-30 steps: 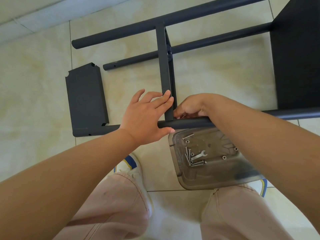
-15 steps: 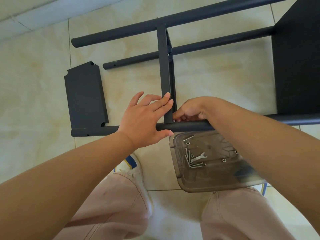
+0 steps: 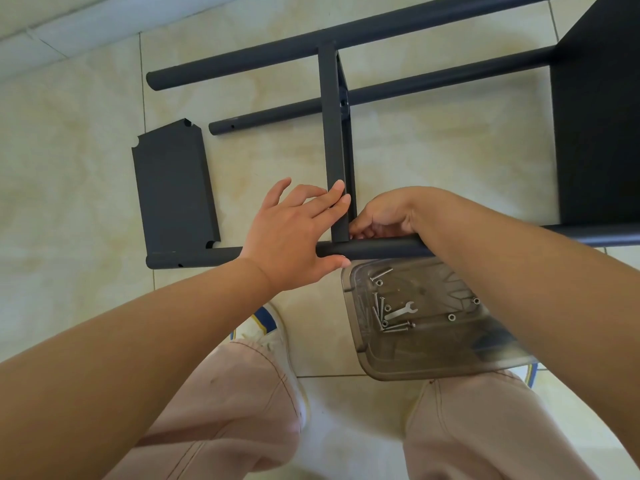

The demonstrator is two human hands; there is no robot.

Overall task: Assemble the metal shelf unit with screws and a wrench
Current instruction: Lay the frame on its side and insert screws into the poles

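Loose screws [image 3: 394, 328] and the small flat wrench [image 3: 401, 311] lie in the clear plastic tray [image 3: 433, 362], nearest the knees. Just beyond, the left hand [image 3: 294, 237] lies flat, fingers extended, bracing the near tube [image 3: 374, 250] and the shelf panel edge [image 3: 335, 150]. The right hand [image 3: 384, 220] curls at the joint; what it pinches cannot be determined. Probable step: starting a screw. Keep the holes aligned, thread by hand first, then use the wrench. A spare panel [image 3: 173, 188] lies farther left.
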